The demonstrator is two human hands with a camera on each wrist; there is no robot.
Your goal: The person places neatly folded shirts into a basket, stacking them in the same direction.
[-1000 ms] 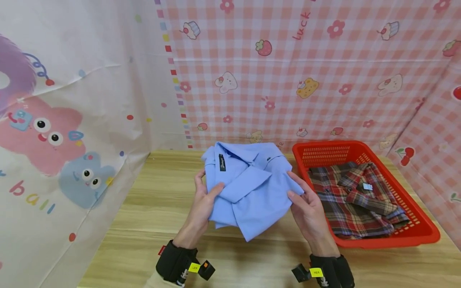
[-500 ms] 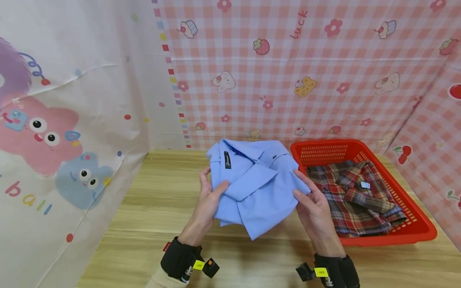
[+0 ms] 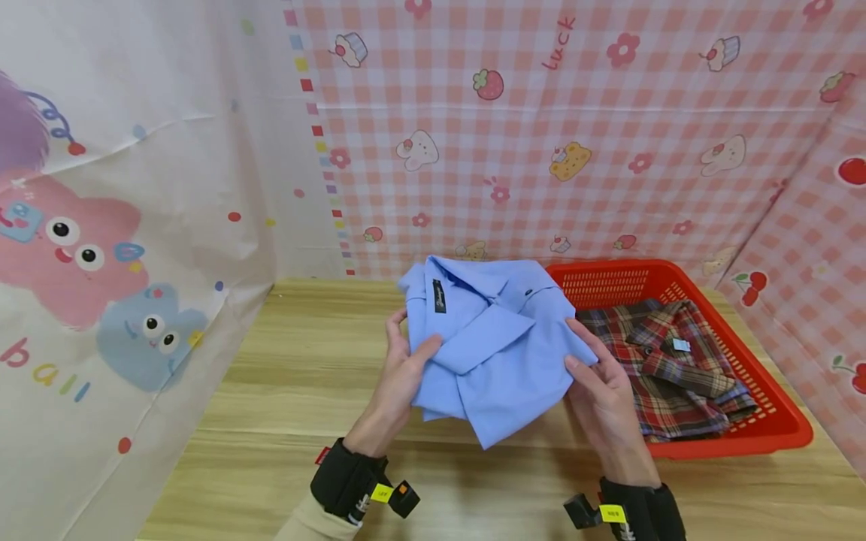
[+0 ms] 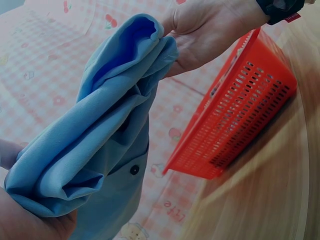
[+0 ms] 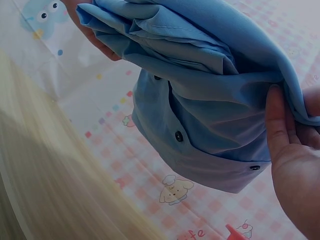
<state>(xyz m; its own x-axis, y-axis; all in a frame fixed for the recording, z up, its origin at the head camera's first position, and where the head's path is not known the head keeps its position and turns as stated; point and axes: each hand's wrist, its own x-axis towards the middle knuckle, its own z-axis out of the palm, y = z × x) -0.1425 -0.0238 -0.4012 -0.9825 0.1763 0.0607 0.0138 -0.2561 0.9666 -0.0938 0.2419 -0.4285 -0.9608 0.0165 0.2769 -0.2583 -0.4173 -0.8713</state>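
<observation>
A folded light blue shirt (image 3: 501, 361) is held up over the table between both hands, its collar and black label facing up in the head view. My left hand (image 3: 399, 383) grips its left side, thumb on top and fingers underneath. On the opposite side my right hand (image 3: 602, 391) pinches the edge in the same way. From the left wrist view, the shirt (image 4: 95, 125) shows thick rolled layers and a dark button. Dark buttons also run along the underside of the shirt (image 5: 210, 130) in the right wrist view.
A red plastic basket (image 3: 778, 443) with perforated sides stands on the wooden table (image 3: 271, 406), right of the hands. Inside it lies a folded plaid shirt (image 3: 676, 376). Patterned cloths (image 3: 514, 135) hang behind and at both sides.
Both hands and the blue shirt have shifted a little to the right in the head view, now overlapping the basket's left edge more. The grip looks the same.
</observation>
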